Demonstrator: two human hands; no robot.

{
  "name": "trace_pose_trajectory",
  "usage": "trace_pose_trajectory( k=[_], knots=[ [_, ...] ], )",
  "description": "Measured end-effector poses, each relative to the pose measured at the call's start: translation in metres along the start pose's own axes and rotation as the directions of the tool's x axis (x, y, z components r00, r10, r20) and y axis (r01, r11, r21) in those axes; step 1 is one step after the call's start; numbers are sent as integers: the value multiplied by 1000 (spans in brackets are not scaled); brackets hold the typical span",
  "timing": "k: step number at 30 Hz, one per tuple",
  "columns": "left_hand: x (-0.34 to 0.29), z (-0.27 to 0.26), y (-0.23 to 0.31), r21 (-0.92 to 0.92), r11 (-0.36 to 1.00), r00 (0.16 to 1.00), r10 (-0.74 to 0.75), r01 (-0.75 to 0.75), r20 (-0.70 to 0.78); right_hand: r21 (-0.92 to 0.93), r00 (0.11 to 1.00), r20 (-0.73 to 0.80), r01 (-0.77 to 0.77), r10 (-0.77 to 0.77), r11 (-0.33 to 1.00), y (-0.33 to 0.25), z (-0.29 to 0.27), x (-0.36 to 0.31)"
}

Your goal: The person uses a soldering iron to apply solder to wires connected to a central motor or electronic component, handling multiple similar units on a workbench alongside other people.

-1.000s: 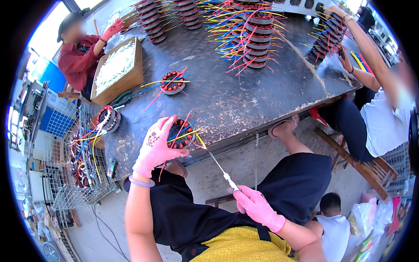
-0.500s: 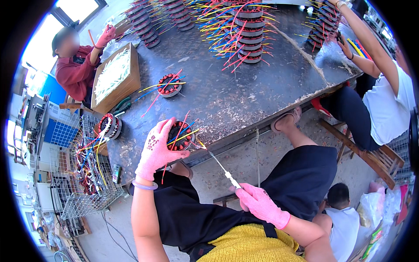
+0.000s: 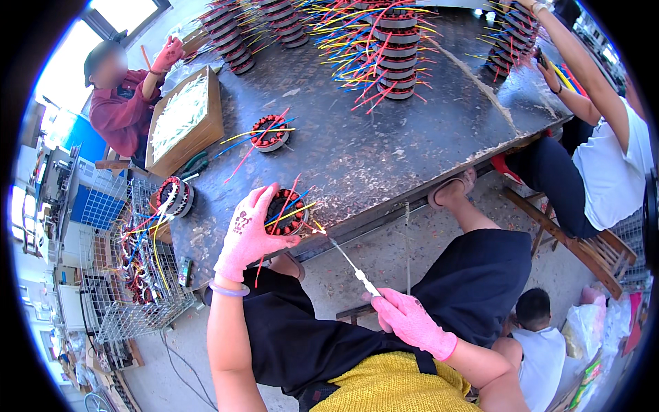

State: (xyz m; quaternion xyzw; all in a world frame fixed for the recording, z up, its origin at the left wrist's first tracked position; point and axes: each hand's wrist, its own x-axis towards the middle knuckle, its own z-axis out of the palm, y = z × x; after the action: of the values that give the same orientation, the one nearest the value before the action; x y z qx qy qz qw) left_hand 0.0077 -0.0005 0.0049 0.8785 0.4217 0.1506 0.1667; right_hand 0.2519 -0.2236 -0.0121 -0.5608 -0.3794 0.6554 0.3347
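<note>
Left hand [image 3: 244, 233] gripped the wound ring [image 3: 298, 221] at the near edge of the table [image 3: 357, 165], thumb and fingers spread around its side, likely to steady it, while right hand [image 3: 410, 321] held the slim white-handled tool [image 3: 364, 280] far back, probably keeping clear of its tip.

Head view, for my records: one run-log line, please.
left hand: gripping wired ring | right hand: holding white-handled tool | tool: pointing toward ring

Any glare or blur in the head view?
Head view, upper left: dark-framed window is washed out white; head view, upper right: dark worn tabletop catches pale sheen; head view, below: pink-gloved left hand and pink-gloved right hand look fairly sharp.
</note>
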Motion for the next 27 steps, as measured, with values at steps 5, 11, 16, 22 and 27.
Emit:
trace_pose_trajectory(
  k=[5, 11, 16, 22, 27],
  knots=[
    [0, 0, 0, 5, 1000, 1000, 4, -4, 4, -2, 1000, 0, -1, 1, 1000, 2, 0, 1],
    [0, 0, 0, 10, 1000, 1000, 4, -4, 2, -33, 1000, 6, -8, 8, 999, 0, -1, 1],
    [0, 0, -1, -8, 1000, 1000, 1, -1, 4, -19, 1000, 2, -9, 9, 1000, 2, 0, 1],
    [0, 1, -3, 11, 1000, 1000, 24, -24, -3, -22, 1000, -5, -12, 12, 1000, 0, 0, 0],
    [0, 3, -2, 18, 1000, 1000, 23, -23, -4, 24, 1000, -7, -10, 10, 1000, 5, -1, 0]
  ],
)
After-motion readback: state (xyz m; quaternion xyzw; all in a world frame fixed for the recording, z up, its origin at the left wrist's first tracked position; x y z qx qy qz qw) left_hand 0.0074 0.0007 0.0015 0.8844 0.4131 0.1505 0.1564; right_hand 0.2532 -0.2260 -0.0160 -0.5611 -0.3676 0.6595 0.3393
